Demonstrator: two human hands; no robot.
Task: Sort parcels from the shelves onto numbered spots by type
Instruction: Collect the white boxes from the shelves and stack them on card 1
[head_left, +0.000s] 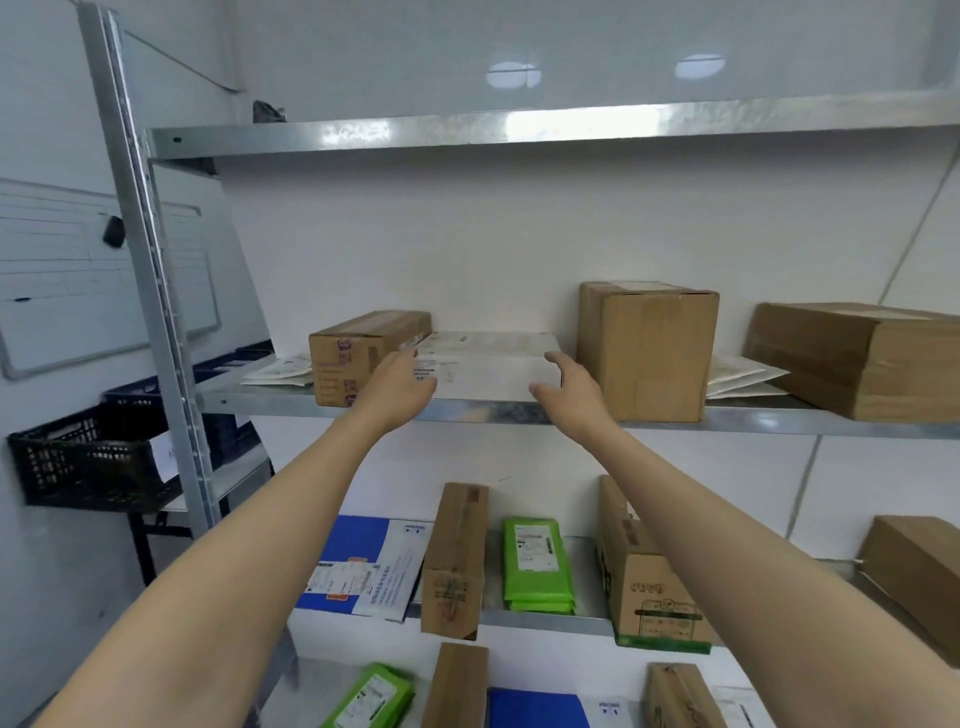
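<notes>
Reaching up with left hand (400, 382) and right hand (563, 387) toward a flat white parcel (488, 364).

Sits on the middle shelf (478, 411), straight ahead of and just beyond both hands, tucked between a small brown carton (363, 353) on the left and a tall brown carton (647, 348) on the right. Lies with its long axis left to right along the shelf's front edge. Brackets the two short ends: left hand at the near-left corner, right hand at the right end, about equally near. Both spread apart and relaxed, clamped on nothing; cannot tell whether either palm touches the parcel. Probably calls for closing inward on both ends together, then drawing straight back off the shelf, minding the tight gaps beside each carton.
</notes>
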